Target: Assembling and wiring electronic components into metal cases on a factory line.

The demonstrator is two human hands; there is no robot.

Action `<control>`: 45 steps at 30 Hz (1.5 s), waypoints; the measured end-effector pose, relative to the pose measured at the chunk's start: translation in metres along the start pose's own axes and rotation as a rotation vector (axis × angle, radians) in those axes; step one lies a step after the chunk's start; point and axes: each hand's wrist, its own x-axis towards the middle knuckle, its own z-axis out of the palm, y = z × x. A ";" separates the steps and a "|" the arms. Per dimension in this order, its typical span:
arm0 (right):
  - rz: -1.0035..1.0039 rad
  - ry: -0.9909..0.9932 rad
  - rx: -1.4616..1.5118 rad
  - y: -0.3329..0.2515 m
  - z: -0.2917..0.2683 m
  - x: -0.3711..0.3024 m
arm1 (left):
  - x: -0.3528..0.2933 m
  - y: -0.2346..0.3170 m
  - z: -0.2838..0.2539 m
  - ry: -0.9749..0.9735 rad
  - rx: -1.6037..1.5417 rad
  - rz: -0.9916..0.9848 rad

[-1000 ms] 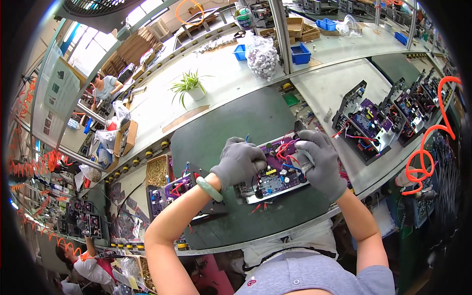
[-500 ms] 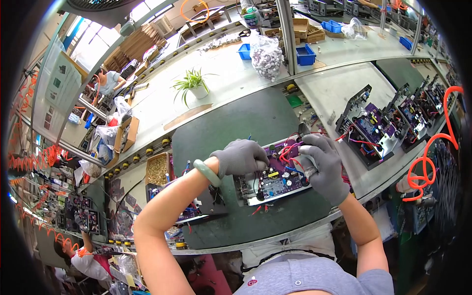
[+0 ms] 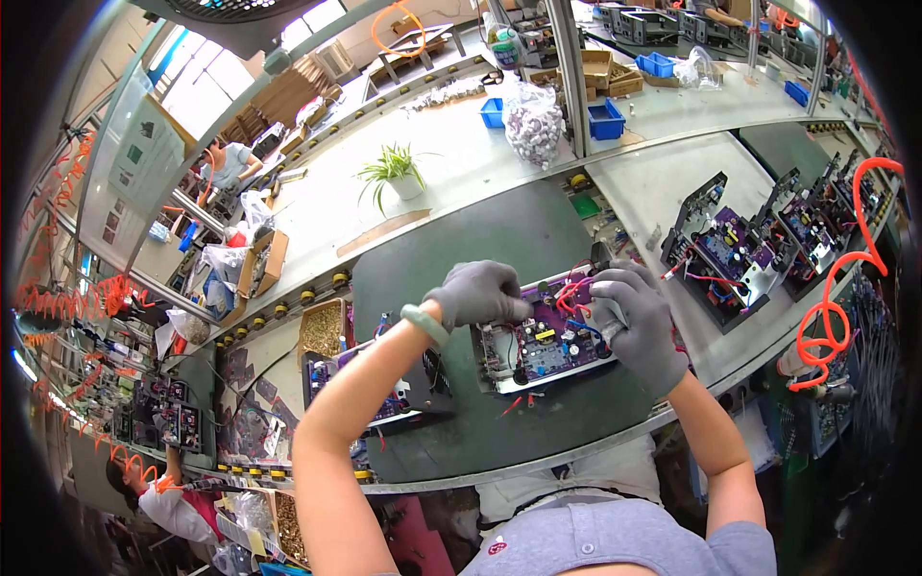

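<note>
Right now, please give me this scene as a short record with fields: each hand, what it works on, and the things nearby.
left hand: left hand, grey glove, rests on the left end of the circuit board
right hand: right hand, grey glove, grips a dark tool at the board's right end
circuit board: purple, in a metal tray, with red wires
surface: dark green mat
to the left: second board; box of small brass parts
to the right: row of boards; orange coiled hose
behind: potted plant
</note>
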 end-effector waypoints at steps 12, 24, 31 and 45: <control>0.033 -0.304 0.344 -0.045 0.066 0.022 | -0.072 0.020 0.060 0.968 -0.204 0.115; -0.013 -0.244 -0.231 -0.040 0.093 0.041 | -0.057 -0.011 0.051 0.893 -0.580 -0.036; -0.195 -0.417 -0.494 -0.036 0.103 0.043 | -0.066 -0.020 0.068 0.280 -0.477 -0.091; -0.105 -0.517 -0.385 -0.035 0.109 0.053 | -0.063 -0.013 0.073 0.341 -0.235 -0.038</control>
